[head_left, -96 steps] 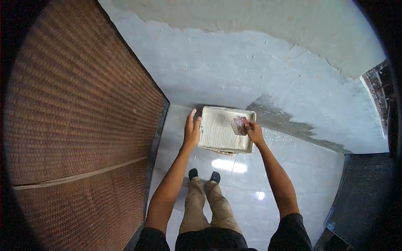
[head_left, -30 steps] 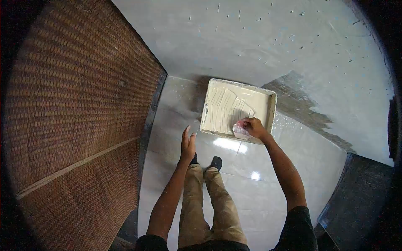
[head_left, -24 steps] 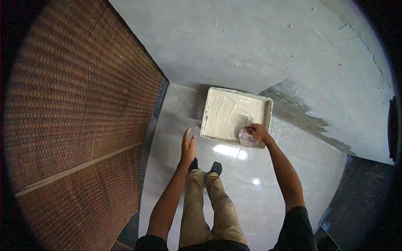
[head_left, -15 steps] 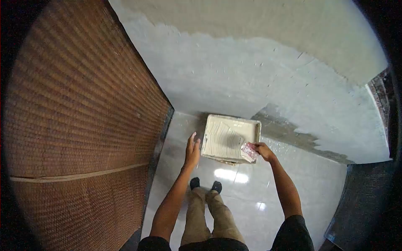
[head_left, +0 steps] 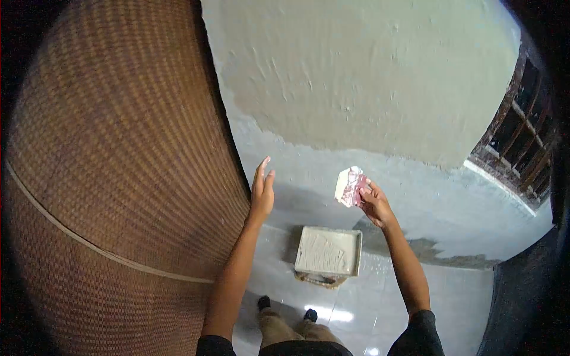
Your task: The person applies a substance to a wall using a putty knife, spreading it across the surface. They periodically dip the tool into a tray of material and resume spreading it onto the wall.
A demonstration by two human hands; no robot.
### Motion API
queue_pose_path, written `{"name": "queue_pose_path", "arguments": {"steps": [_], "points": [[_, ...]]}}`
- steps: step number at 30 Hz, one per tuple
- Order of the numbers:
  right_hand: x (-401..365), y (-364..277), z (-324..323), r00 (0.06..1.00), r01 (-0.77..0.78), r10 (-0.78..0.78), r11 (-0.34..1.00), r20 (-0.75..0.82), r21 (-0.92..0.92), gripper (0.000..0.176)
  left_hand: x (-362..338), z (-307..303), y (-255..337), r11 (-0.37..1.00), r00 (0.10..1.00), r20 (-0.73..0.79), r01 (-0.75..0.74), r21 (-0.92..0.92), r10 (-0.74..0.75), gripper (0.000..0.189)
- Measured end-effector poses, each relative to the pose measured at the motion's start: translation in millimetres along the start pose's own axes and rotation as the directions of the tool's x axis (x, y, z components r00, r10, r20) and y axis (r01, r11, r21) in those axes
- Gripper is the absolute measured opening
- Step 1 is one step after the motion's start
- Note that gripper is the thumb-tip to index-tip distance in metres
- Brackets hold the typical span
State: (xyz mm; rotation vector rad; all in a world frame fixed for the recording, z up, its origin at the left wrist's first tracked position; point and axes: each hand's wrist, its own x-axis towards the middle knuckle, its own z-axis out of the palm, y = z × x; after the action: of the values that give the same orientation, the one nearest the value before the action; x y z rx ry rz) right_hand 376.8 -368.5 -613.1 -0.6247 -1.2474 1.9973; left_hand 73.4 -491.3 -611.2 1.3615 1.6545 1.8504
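Note:
My right hand (head_left: 376,203) grips a flat pinkish scraper (head_left: 351,186) smeared with white paste, held up in front of the wall (head_left: 368,77). My left hand (head_left: 262,188) is raised near the woven mat, its fingers apart and nothing in it. Below both hands, a rectangular tray (head_left: 360,252) of cream-coloured paste rests on the tiled floor; ridges mark the paste. The wall is beige and rough above, with a grey-white band lower down.
A tall woven mat (head_left: 130,148) curves along the left side, with a cord across it. A barred window (head_left: 522,130) is at the right. Dark material (head_left: 522,285) stands at the lower right. My feet (head_left: 310,315) are on the floor tiles (head_left: 409,308).
The view has tilted up the wall, showing more of the window. My right hand has lifted the scraper out of the tray, with paste on it. My left hand stays raised and empty.

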Motion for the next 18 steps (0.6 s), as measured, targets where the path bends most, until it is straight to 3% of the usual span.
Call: {"name": "queue_pose_path", "arguments": {"steps": [2, 6, 7, 14, 18], "points": [[15.4, -31.6, 35.1, 0.978, 0.186, -0.186, 0.983, 0.096, 0.006, 0.044, 25.7, -18.3, 18.2, 0.999, 0.999, -0.006, -0.044, -0.014, 0.043, 0.048], [41.6, -89.3, 105.4, 0.924, 0.359, -0.346, 0.932, 0.165, -0.055, 0.030, 75.6, -64.2, 53.1, 0.983, 0.984, -0.027, -0.178, -0.043, 0.177, 0.049], [48.6, -99.9, 125.5, 0.911, 0.405, -0.400, 0.914, 0.096, -0.036, 0.031, 87.0, -78.4, 65.2, 0.983, 0.983, -0.022, -0.181, -0.012, 0.181, 0.050], [85.9, -161.5, 239.3, 0.788, 0.615, -0.602, 0.781, 0.129, -0.110, 0.022, 165.5, -157.1, 117.3, 0.937, 0.936, -0.044, -0.350, -0.009, 0.349, 0.052], [108.8, -178.2, 275.4, 0.750, 0.660, -0.654, 0.735, 0.097, -0.154, 0.018, 201.9, -169.5, 144.0, 0.885, 0.884, -0.027, -0.466, 0.005, 0.466, 0.053]]}}
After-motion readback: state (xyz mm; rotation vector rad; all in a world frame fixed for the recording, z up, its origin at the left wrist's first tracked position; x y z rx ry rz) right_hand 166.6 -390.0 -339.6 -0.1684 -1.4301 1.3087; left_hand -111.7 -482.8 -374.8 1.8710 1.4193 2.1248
